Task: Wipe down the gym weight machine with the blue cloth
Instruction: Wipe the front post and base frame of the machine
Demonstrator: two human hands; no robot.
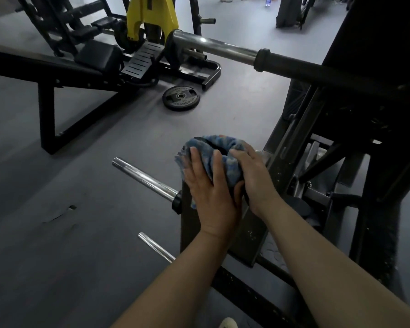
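Observation:
The blue cloth [217,152] is draped over the top end of a dark upright post [249,233] of the weight machine, low in the middle of the view. My left hand [211,192] presses flat on the cloth's left side with straight fingers. My right hand [252,176] curls round the cloth and the post top from the right. Two chrome pegs [145,178] stick out left from the post, the lower peg [155,247] partly hidden behind my left forearm.
A long bar [258,56] with a chrome sleeve runs across above my hands into the machine's black frame [376,114] on the right. A weight plate [181,98] lies on the grey floor. A black bench [47,74] and a yellow machine [152,15] stand at the back left.

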